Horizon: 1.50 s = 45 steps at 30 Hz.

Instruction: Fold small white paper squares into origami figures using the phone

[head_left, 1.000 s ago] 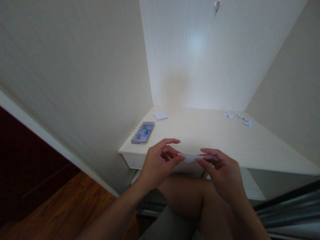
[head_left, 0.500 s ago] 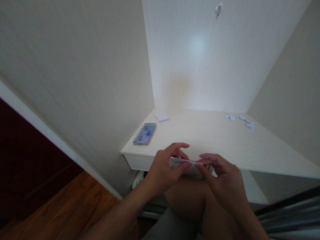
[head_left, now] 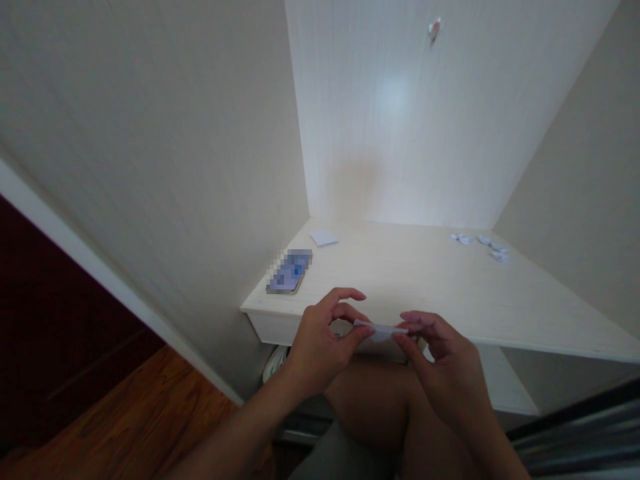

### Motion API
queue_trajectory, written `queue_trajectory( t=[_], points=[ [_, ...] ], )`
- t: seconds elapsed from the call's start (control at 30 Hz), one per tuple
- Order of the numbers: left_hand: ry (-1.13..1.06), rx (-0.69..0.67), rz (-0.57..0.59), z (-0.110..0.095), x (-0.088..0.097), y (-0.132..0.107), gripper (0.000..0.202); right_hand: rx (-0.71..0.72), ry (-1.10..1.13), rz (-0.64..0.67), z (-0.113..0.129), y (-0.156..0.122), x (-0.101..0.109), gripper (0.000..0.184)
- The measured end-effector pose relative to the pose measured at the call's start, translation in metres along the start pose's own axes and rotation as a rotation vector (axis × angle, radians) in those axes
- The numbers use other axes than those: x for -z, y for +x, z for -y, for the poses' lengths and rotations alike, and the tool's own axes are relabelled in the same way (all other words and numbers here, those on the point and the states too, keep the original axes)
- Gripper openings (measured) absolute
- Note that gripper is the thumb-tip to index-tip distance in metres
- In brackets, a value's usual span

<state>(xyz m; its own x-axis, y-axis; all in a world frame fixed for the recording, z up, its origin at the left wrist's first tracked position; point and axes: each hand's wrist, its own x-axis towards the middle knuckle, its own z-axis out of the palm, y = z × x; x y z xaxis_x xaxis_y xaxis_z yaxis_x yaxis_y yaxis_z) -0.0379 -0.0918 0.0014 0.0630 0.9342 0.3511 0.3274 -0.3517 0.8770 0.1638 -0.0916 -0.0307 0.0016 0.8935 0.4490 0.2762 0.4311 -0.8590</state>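
Note:
A small folded piece of white paper [head_left: 381,329] is held between both hands, just in front of the near edge of a pale wooden desk [head_left: 430,280]. My left hand [head_left: 324,337] pinches its left end with thumb and fingers, the index finger arched above. My right hand [head_left: 445,360] pinches its right end. Both hands hover above my bare knee [head_left: 380,393].
On the desk lie a phone [head_left: 289,271] at the front left, a small stack of white paper squares [head_left: 324,237] behind it, and several small folded paper pieces [head_left: 481,244] at the back right. Pale walls enclose the desk on three sides. Wooden floor [head_left: 125,413] lies at the lower left.
The hands have kept the paper between them, shifting slightly and working it with the fingertips. The view has moved a little.

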Motion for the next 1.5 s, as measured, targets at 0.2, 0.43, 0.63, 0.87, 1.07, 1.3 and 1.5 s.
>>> queue_trajectory(
  t=[0.2, 0.43, 0.63, 0.87, 1.07, 1.3, 1.5],
  points=[
    [-0.051, 0.003, 0.011, -0.004, -0.009, -0.002, 0.037, -0.008, 0.030, 0.022, 0.003, 0.000, -0.006, 0.032],
    [-0.188, 0.074, 0.025, -0.004, -0.008, -0.002, 0.044, -0.053, 0.020, -0.016, 0.001, -0.002, -0.009, 0.024],
    [-0.229, 0.089, 0.004, 0.001, -0.008, 0.005, 0.047, -0.103, 0.137, -0.035, -0.008, 0.003, -0.011, 0.028],
    [-0.273, 0.121, 0.072, 0.009, -0.006, 0.025, 0.054, -0.168, 0.215, -0.095, -0.007, 0.014, -0.007, 0.036],
    [-0.311, 0.108, 0.131, 0.012, -0.013, 0.034, 0.047, -0.144, 0.297, -0.077, -0.019, 0.021, 0.002, 0.040],
    [-0.198, -0.119, 0.047, 0.030, -0.033, 0.032, 0.020, -0.071, 0.382, -0.183, -0.036, 0.018, 0.004, 0.039],
    [-0.076, -0.219, 0.097, 0.027, -0.034, 0.032, 0.010, -0.015, 0.286, -0.140, -0.035, 0.015, 0.001, 0.017]
  ],
)
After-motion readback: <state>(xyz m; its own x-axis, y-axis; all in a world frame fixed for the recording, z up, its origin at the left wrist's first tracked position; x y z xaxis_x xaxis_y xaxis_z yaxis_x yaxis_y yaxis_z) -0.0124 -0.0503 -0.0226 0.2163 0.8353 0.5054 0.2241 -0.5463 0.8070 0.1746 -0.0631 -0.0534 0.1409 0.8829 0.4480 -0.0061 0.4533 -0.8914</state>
